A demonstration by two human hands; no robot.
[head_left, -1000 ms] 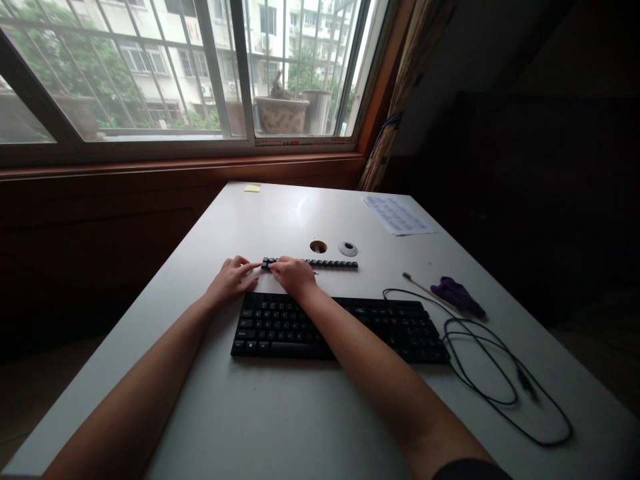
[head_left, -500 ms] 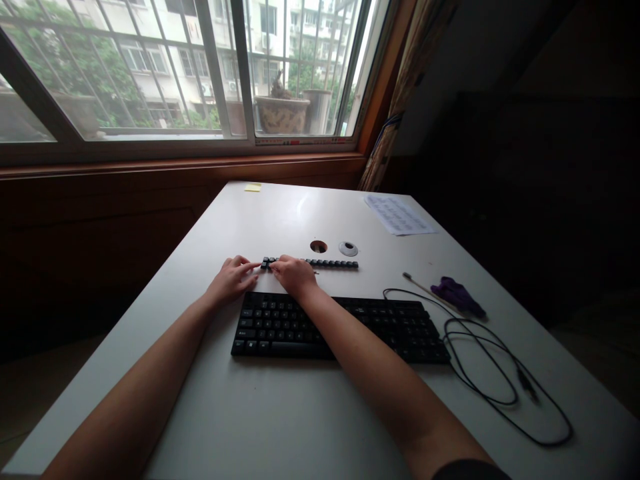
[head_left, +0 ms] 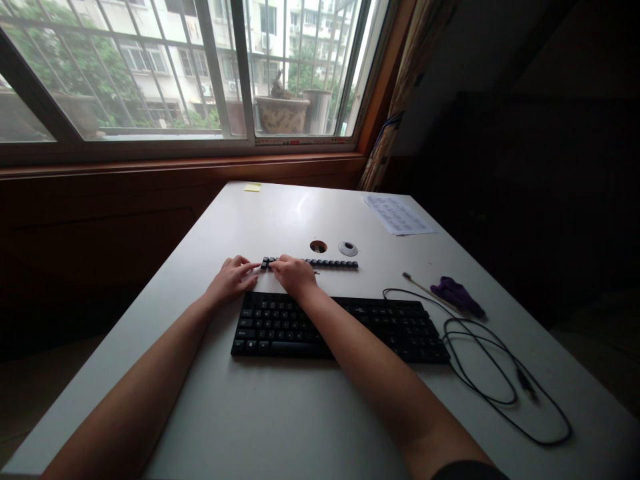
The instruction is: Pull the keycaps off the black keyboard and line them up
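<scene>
A line of loose black keycaps (head_left: pixel 335 263) lies across the white table beyond the black keyboard (head_left: pixel 280 320). My left hand (head_left: pixel 233 277) rests at the left end of this line, fingers apart, its index fingertip at or touching the endmost keycap. Just to the right, my right hand (head_left: pixel 294 275) is over the line with its fingers drawn together near a keycap at the left end. What those fingers pinch is too small to make out. My right forearm crosses above the keyboard and covers part of its keys.
The keyboard's cable (head_left: pixel 483 347) loops over the table at the right. Beside it lie a purple cloth (head_left: pixel 457 297) and a thin brush (head_left: pixel 425 288). A round hole (head_left: pixel 319 247) and its cover (head_left: pixel 348 249) are behind the keycaps. Printed sheets (head_left: pixel 400 215) and yellow sticky notes (head_left: pixel 253 188) lie farther back.
</scene>
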